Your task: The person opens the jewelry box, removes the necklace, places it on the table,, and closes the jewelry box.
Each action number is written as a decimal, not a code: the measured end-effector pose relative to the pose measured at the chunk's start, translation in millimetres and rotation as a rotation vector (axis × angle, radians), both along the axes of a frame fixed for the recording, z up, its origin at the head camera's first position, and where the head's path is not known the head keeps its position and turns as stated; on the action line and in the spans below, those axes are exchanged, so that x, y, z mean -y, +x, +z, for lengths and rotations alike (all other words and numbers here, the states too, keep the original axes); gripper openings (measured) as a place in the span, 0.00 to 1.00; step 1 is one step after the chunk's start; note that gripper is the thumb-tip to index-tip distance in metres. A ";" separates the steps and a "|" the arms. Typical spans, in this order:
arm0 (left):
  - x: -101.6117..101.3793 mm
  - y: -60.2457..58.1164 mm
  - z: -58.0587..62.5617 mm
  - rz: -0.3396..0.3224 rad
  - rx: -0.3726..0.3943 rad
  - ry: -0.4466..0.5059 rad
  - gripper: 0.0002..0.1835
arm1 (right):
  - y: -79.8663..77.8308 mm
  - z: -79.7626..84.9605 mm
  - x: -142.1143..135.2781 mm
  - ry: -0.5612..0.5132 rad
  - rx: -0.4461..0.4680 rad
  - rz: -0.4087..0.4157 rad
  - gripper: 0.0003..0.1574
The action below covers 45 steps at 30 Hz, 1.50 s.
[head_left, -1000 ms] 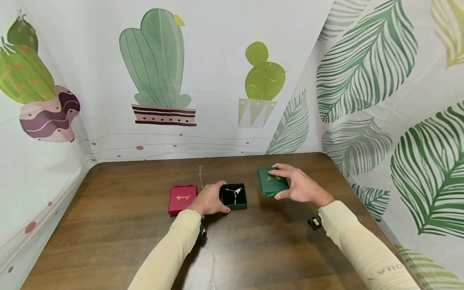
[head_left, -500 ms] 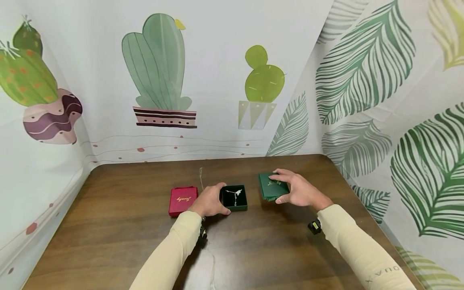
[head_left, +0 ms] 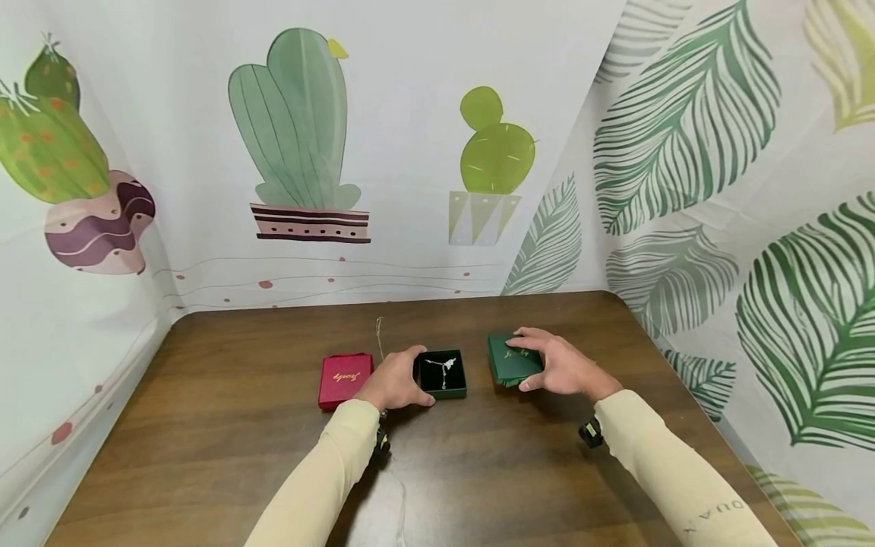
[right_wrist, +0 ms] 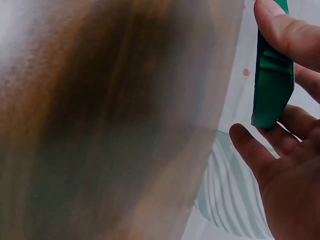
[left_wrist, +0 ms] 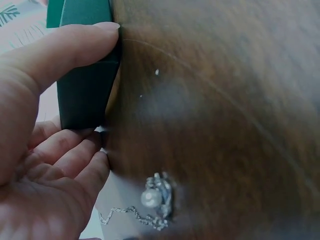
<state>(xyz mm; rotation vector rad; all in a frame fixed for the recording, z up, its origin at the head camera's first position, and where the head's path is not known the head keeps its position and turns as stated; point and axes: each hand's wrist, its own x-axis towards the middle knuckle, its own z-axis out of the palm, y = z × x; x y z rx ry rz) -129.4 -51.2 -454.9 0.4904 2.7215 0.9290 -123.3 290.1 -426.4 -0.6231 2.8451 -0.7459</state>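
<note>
My left hand (head_left: 396,378) grips the open green box (head_left: 459,390) on the table, thumb at its near side and fingers toward the far side. A silver chain with a charm (head_left: 449,362) lies on the box's black lining. My right hand (head_left: 566,368) holds a green lid (head_left: 507,370) with gold lettering to the right of the box, and the right wrist view has thumb and fingers on opposite edges of the lid (right_wrist: 272,92). Close to the left hand's fingers, a silver pendant with a pearl (left_wrist: 151,198) and a fine chain (left_wrist: 125,212) show in the left wrist view.
A red box (head_left: 342,380) with gold lettering sits left of the left hand. Behind that hand a thin chain (head_left: 379,334) lies on the brown wooden table (head_left: 239,448). A fine pale line (head_left: 401,501) curves over the near tabletop. Printed cloth (head_left: 410,137) hangs behind the table.
The right hand has brought the green lid lower in the head view, a little toward me. The left hand and the box have stayed in place.
</note>
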 end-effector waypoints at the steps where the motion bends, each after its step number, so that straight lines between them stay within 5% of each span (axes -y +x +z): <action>1: 0.4 0.1 0.2 0.001 0.002 0.002 0.52 | -0.5 -1.6 0.2 0.002 0.006 0.002 0.49; 13: 1.4 -0.4 -1.7 -0.013 -0.001 0.018 0.51 | -7.7 -20.7 -0.6 0.019 0.012 0.036 0.49; 45: -0.7 -0.5 -5.9 -0.010 0.004 -0.010 0.53 | -4.2 -35.3 -0.7 0.001 0.038 0.048 0.48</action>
